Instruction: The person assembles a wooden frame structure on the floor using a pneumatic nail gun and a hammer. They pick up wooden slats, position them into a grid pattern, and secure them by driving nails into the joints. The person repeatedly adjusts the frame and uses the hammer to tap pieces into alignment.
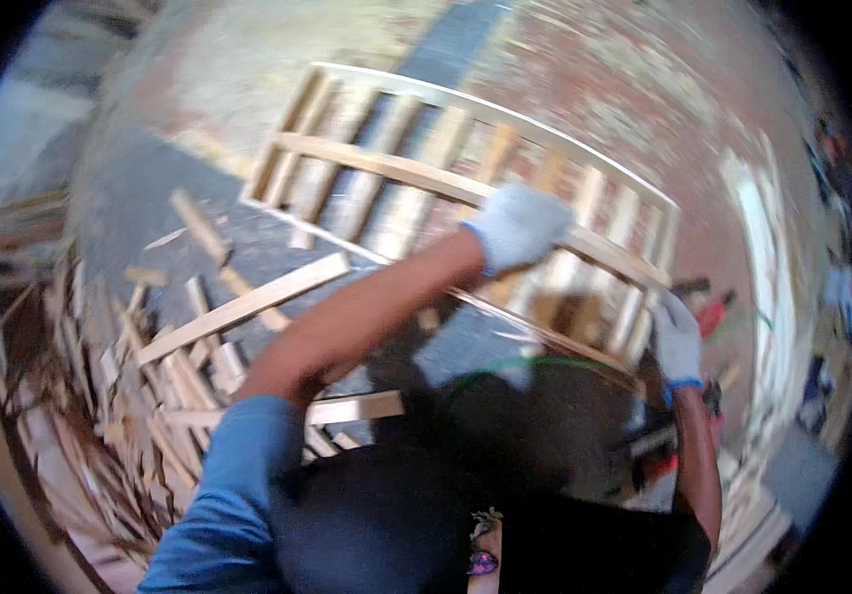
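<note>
The wooden frame [465, 102] lies slantwise ahead of you, a shallow rectangle with slats [443, 139] running across it and a long bar [386, 162] set lengthwise over them. Your left hand [520, 226], in a pale knitted glove with a blue cuff, is closed on that bar past its middle. Your right hand [678, 339], gloved alike, is at the bar's right end, by the frame's corner; blur hides its fingers, so you cannot tell whether it grips. Just left of the frame, a loose batten [248, 307] lies at a slant above shorter wood pieces, and farther left a heap of scrap wood [69, 426] spreads out. A red object [711, 319] sits just beyond your right hand. Farther right, long pale strips [767, 257] lie on the stained floor [594, 59].
</note>
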Action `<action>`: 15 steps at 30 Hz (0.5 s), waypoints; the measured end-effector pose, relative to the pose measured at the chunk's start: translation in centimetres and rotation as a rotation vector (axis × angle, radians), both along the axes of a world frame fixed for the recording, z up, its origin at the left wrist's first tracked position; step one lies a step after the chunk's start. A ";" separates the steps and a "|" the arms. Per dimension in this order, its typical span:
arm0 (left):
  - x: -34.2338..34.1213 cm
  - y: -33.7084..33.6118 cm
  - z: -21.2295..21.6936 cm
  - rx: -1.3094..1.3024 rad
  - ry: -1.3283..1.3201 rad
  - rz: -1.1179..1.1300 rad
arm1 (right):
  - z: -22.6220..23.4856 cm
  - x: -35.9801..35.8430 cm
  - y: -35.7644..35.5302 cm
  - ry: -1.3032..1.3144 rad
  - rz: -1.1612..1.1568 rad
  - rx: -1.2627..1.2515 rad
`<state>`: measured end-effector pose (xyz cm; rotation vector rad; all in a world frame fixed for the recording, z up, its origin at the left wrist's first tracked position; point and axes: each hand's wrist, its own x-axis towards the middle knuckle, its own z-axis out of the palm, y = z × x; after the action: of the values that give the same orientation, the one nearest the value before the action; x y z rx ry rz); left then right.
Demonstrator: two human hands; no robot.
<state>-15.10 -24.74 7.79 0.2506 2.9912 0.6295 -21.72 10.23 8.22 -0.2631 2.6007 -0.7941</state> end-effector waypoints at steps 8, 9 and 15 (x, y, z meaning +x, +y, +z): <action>0.2 0.0 -0.2 -0.081 0.004 0.030 | -1.0 2.0 -0.1 0.125 0.157 -0.129; 0.0 0.1 0.1 -0.088 -0.019 0.034 | 0.3 2.2 -0.6 0.097 0.158 -0.046; -1.2 0.8 1.6 -0.102 -0.135 -0.022 | 0.6 3.1 -1.0 0.085 0.106 -0.038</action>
<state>-16.26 -23.91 9.35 0.2246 2.8753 0.4700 -18.65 9.18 8.82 -0.4513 2.6271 -0.8124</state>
